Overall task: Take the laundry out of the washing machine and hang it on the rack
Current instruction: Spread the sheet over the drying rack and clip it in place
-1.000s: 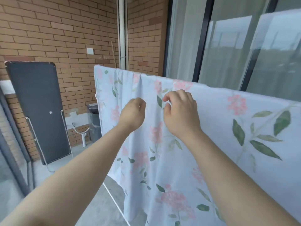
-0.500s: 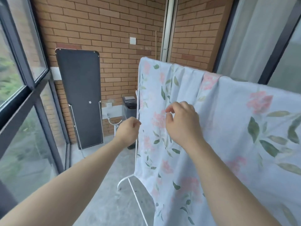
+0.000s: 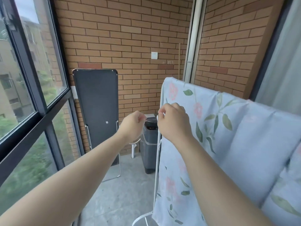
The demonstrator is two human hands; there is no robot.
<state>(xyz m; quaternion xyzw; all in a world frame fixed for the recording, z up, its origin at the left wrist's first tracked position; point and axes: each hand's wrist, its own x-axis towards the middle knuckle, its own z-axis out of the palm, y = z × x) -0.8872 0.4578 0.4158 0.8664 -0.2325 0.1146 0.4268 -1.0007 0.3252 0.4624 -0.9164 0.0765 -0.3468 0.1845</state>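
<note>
Your right fingers (image 3: 163, 111) are curled tight at the left edge of the sheet (image 3: 241, 137) and pinch the cloth there, just beside the rack (image 3: 156, 162) post. The right hand (image 3: 173, 123) lies against the front of the sheet, with your forearm running down across the cloth.

Your left fingers (image 3: 141, 117) are curled into a loose fist with thumb against fingertip, and nothing shows in them. The left hand (image 3: 132, 126) is in open air, just left of the post and apart from the cloth.

The sheet, pale with pink flowers and green leaves, is draped over the rack's top bar and hangs down both sides in soft folds. It covers the rack except for the white post and a curved foot at the floor.

Behind your hands, partly hidden by them, a grey washer (image 3: 149, 154) stands against the brick wall (image 3: 127, 38), close behind the post. A white pipe (image 3: 133, 148) rises beside it. Further left a black panel (image 3: 96, 115) on a metal frame leans on the wall. A window (image 3: 31, 88) with dark frames runs along your left. A curtain (image 3: 284, 66) hangs behind the sheet on the right. A switch (image 3: 154, 55) sits on the wall.
</note>
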